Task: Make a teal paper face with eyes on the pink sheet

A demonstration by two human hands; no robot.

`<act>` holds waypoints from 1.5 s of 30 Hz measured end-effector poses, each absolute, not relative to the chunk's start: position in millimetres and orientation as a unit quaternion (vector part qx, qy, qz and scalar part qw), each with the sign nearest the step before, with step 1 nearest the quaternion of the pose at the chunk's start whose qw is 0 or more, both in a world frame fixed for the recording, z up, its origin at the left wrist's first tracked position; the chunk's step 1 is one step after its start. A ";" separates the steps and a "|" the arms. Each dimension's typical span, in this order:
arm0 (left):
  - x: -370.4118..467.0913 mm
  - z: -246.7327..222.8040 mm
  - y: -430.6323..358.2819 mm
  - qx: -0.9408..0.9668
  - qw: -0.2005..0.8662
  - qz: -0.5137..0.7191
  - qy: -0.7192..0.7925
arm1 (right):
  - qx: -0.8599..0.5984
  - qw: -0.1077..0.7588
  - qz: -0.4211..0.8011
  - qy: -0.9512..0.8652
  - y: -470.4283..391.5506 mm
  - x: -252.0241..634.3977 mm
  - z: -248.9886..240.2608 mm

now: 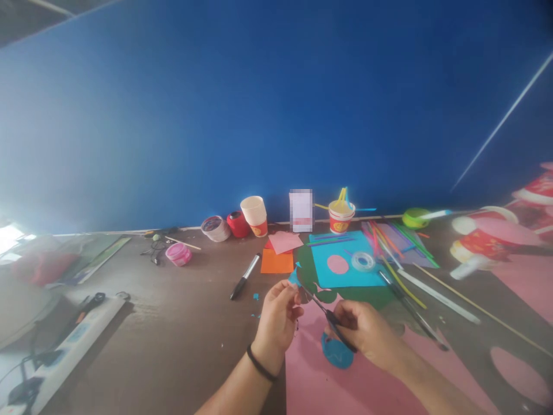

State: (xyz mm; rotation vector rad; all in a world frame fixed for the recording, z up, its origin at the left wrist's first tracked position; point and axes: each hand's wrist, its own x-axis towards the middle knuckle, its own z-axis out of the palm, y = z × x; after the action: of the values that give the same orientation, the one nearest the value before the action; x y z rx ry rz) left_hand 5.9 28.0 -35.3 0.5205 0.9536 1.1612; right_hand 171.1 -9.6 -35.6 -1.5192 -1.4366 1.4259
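My left hand (280,308), with a black band on its wrist, pinches a small piece of blue paper (295,277) between thumb and fingertips. In my right hand (360,325) is a pair of black-handled scissors (334,323), fingers wrapped round the handles. The blades point up and left, their tips close to the blue piece; whether they touch it I cannot tell. Below the scissors a round blue paper piece (338,353) lies on a large pink sheet (315,386), partly covered by my right hand and the handles.
Beyond my hands lie a blue sheet (319,271) with a pink circle (337,264) and a tape roll (363,261), orange paper (277,262) and a marker (245,276). Paper cups (254,216) stand by the blue wall. A power strip (73,351) is at left, pens and sticks at right.
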 end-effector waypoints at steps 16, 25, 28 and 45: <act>4.1 -37.5 28.2 0.259 0.688 0.522 0.433 | -0.583 0.283 0.540 -0.536 -9.3 170.1 -36.3; 3.9 -37.3 29.2 0.254 0.687 0.521 0.439 | -0.579 0.283 0.553 -0.528 -9.5 170.8 -39.9; 4.0 -36.1 29.2 0.256 0.687 0.518 0.441 | -0.580 0.281 0.556 -0.525 -9.2 171.8 -36.3; 2.3 -36.4 31.3 0.258 0.677 0.522 0.450 | -0.590 0.268 0.558 -0.519 -8.2 176.9 -25.0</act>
State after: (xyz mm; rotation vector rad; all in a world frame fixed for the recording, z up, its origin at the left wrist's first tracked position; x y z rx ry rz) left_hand 2.3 31.3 -36.4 0.5798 1.0112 1.1721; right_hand 176.9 -8.2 -25.0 -1.5918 -1.3991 1.5047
